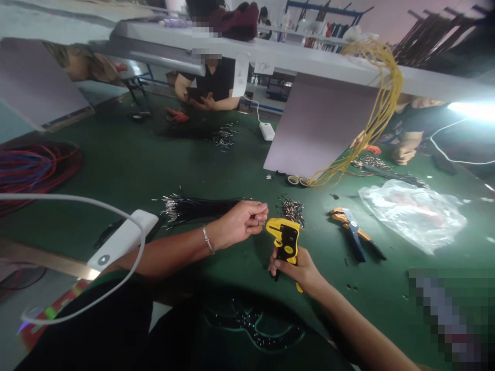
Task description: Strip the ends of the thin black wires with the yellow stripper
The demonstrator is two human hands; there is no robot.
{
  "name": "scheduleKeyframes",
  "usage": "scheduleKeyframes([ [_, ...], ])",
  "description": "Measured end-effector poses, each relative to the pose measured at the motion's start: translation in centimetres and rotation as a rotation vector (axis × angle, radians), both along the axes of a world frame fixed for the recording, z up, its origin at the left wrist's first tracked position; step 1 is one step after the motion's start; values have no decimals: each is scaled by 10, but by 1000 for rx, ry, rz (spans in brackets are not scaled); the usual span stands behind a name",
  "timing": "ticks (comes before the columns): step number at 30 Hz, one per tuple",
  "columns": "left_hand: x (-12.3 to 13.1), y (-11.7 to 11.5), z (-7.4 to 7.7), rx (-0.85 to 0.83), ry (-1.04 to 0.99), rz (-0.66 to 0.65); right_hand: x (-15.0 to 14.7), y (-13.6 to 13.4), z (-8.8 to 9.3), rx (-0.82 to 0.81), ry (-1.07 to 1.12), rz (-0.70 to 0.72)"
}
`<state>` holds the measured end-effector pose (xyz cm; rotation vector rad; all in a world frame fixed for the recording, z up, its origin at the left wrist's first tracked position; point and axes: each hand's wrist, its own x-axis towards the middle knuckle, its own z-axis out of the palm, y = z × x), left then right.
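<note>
My right hand (305, 273) grips a yellow and black wire stripper (289, 239), held upright with its jaws toward my left hand. My left hand (243, 221) is closed in a pinch right beside those jaws. What its fingers hold is too small to make out. Behind the left wrist lies a bundle of black wires (204, 207), with pale metallic ends fanned out on its left. A small heap of short wire pieces with shiny ends (291, 207) sits just beyond the stripper.
Right of my hands lie a second tool with orange and dark blue handles (353, 232) and a clear plastic bag (413, 214). A white power strip (124, 239) and its cable are at left. Yellow wires (381, 118) hang from the shelf (309, 59). Co-workers sit across the green table (216, 178).
</note>
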<state>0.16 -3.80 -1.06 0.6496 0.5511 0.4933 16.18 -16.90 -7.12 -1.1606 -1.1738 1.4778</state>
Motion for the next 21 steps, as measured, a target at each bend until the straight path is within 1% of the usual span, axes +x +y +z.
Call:
scheduleKeyframes([
  [8,0,2,1,-14,-2,22,-1,0,5,-6,-40,-10],
  [16,-2,3,5,38,-20,-24,-6,-4,5,-19,-103,-23],
  [21,-4,3,5,70,-28,-48,-7,-4,5,-9,-175,2],
])
